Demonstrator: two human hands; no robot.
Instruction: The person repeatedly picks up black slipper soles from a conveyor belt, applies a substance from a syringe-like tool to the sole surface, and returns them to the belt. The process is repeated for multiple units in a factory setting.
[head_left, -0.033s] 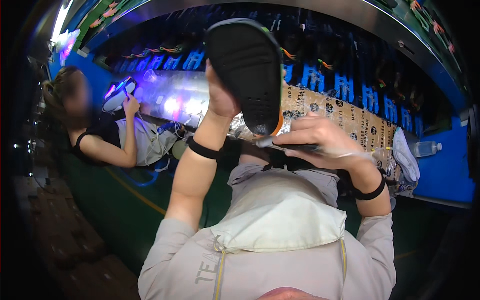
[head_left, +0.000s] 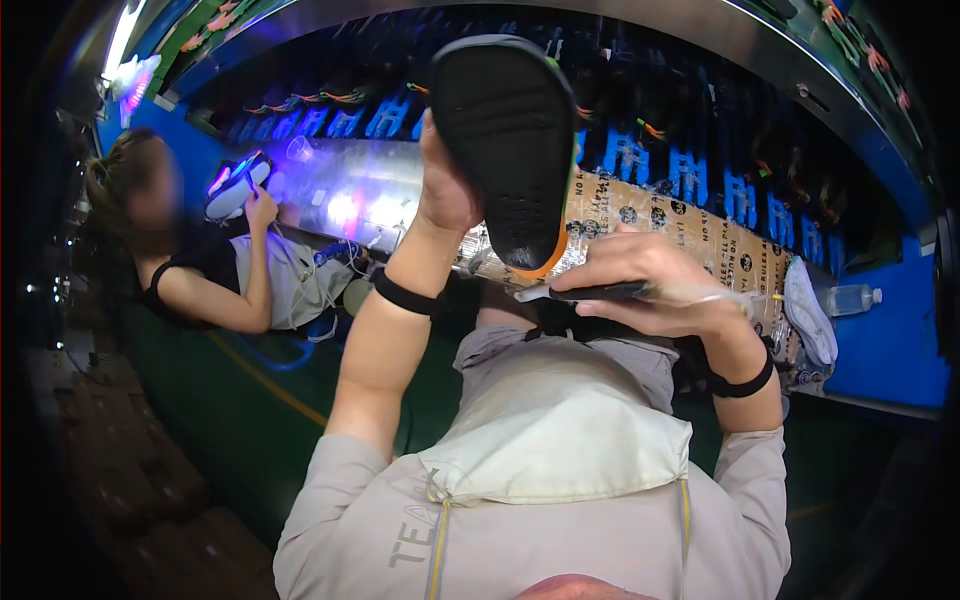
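A worker in a pale apron (head_left: 560, 430) sits above a green floor (head_left: 250, 385), both hands raised in front of a workbench. The right hand (head_left: 650, 275) grips a slim black-handled tool (head_left: 603, 291), its pale tip angled toward the other hand; a clear tube (head_left: 715, 298) trails from the same grip. Just beyond that tip, the left hand (head_left: 450, 195) clasps a black shoe sole (head_left: 507, 140) by its side, the fingers behind it hidden. The sole stands nearly upright, underside to the camera, long axis running away from the worker, broad end farthest and narrow, orange-edged end nearest the tool; whether they touch cannot be told. Beyond the right hand, printed brown cardboard (head_left: 690, 235) covers the bench. To that hand's right lie a white shoe-shaped piece (head_left: 808, 315) and a clear bottle (head_left: 853, 299) on a blue surface (head_left: 885, 355). Well left of the left hand, a co-worker (head_left: 205, 290) holds a shoe (head_left: 235, 195) under violet light. Farther off, blue clamps (head_left: 628, 158) line the bench's rear, partly blocked by the sole.
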